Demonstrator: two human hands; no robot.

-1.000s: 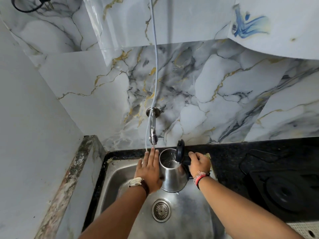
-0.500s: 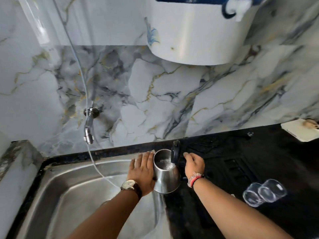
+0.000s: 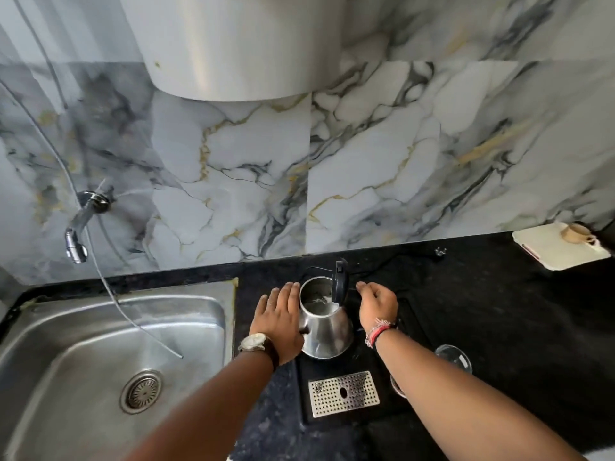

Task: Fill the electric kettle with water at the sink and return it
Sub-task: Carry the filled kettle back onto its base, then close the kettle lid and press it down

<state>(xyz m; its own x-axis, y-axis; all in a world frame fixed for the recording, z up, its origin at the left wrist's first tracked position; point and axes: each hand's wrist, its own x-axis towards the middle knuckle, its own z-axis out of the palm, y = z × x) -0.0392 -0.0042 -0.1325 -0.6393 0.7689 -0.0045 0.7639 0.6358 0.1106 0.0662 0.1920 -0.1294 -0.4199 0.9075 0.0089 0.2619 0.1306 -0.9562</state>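
Head view: kettle [image 3: 324,322], lid up, stands on dark counter [image 3: 499,327] right of sink [image 3: 100,344]. Left hand [image 3: 279,322] flat against its side, fingers together; right hand [image 3: 377,306] beside handle, fingers curled, grip unclear. Return step; next, seat it, shut lid.

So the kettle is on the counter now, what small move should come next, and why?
Probably the right hand should flip the lid shut: the kettle stands on the counter with its lid upright, and the left hand steadies its side.
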